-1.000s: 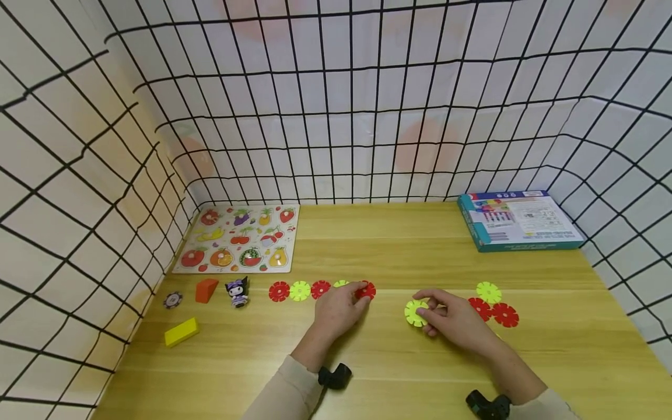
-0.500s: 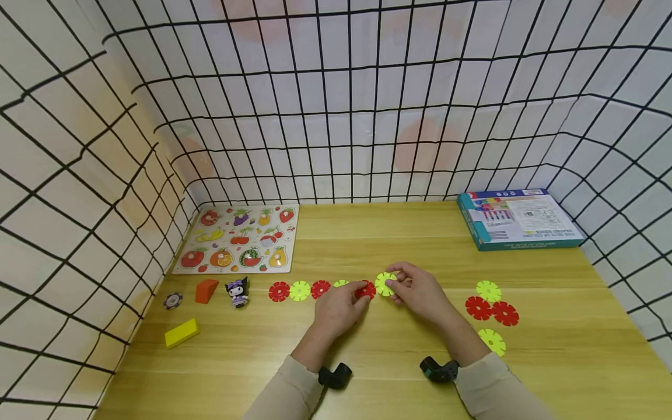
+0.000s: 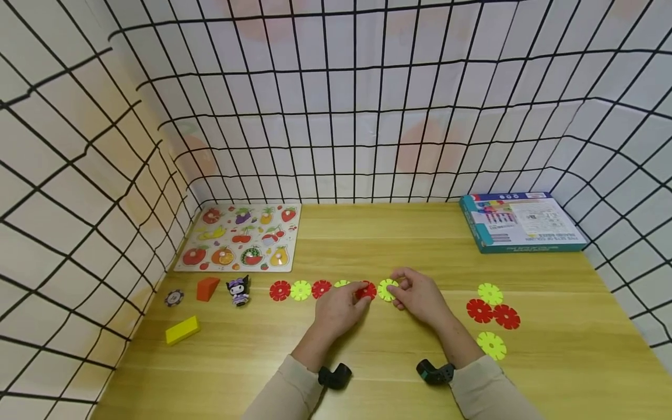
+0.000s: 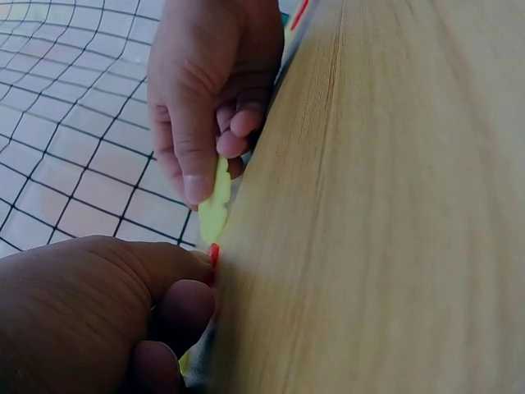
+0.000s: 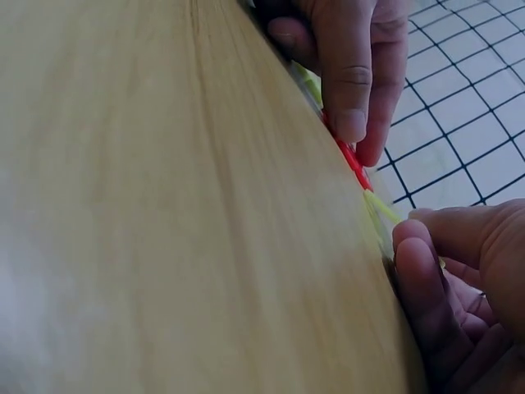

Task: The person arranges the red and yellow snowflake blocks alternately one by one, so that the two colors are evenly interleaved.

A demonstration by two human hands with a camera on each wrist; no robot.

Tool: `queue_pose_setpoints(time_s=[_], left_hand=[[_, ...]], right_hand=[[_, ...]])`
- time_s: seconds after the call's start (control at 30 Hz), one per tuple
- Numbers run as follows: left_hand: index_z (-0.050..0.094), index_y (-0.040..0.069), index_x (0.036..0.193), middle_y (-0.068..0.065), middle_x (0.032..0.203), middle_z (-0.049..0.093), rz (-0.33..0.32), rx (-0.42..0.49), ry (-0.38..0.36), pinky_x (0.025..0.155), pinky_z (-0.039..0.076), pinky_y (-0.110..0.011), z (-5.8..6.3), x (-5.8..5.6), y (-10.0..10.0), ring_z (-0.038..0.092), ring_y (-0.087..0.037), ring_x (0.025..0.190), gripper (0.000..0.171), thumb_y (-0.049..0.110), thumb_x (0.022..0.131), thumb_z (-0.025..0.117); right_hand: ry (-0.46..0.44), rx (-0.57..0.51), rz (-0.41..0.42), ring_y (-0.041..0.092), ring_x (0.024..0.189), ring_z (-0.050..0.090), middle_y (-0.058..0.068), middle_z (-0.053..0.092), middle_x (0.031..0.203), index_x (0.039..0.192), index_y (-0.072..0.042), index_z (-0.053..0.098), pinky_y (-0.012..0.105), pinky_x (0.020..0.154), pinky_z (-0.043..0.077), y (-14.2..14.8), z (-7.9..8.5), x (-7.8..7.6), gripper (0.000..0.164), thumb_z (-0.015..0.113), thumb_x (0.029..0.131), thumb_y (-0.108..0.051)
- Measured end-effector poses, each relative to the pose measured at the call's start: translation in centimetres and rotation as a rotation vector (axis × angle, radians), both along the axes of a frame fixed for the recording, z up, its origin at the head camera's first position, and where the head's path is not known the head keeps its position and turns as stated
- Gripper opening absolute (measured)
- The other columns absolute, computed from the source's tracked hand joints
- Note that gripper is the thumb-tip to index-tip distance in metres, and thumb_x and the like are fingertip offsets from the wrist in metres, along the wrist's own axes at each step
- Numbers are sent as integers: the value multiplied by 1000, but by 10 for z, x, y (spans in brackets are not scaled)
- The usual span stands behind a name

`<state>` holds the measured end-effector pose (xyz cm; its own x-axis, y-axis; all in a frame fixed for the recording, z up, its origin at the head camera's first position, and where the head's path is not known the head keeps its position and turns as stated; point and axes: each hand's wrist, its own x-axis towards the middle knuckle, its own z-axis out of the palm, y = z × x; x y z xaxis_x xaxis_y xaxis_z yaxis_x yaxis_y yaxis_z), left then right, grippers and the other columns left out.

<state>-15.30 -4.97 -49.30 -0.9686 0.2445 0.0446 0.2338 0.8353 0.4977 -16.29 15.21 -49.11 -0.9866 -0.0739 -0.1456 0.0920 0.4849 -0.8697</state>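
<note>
My left hand (image 3: 338,310) holds a red notched snowflake disc (image 3: 369,289) on the table, thumb and forefinger at its edges. Just right of it, a yellow snowflake disc (image 3: 386,290) is pinched by my right hand (image 3: 422,296). In the left wrist view the yellow disc (image 4: 214,215) is tilted, its lower edge right at the red disc (image 4: 215,256). Leftward runs a line of alternating discs: a red disc (image 3: 280,290), a yellow disc (image 3: 301,290), another red disc (image 3: 321,288) and a further yellow disc (image 3: 341,283) partly hidden by my left hand.
Loose red discs (image 3: 506,317) and yellow discs (image 3: 491,346) lie at the right. Behind them is a flat box (image 3: 530,224). A fruit puzzle board (image 3: 238,238), small figurine (image 3: 238,291), orange block (image 3: 207,289), yellow block (image 3: 182,331) and round chip (image 3: 174,298) occupy the left.
My right hand has carried the yellow disc leftward, from near the loose discs to the right side of the held red disc. My left hand has stayed in place.
</note>
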Motion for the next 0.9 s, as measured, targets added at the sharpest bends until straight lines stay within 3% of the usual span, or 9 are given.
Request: queue_pose_setpoints(time_s=[0.27,0.5,0.9], left_hand=[[63,31,118,14,56,47,-1,-2,-10,40,33,-27,1,1,0,41,-7,48,35,44,86,60],[64,30,118,13,50,45,-11,18,3,39,33,-28,1,0,0,38,-7,45,34,42,87,60],[63,30,118,12,50,45,-20,15,-8,38,32,-28,-1,0,0,36,-6,44,35,44,87,59]], right_hand=[[-24,120,2,21,46,56,6,57,60,103,-16,59,34,46,45,-2,5,2,25,68,84,-30],[38,236,16,19,41,51,2,53,52,101,-15,59,34,43,40,-5,5,4,25,66,85,-33],[48,260,21,18,41,52,1,53,54,102,-17,59,33,42,40,-4,3,4,24,65,86,-33]])
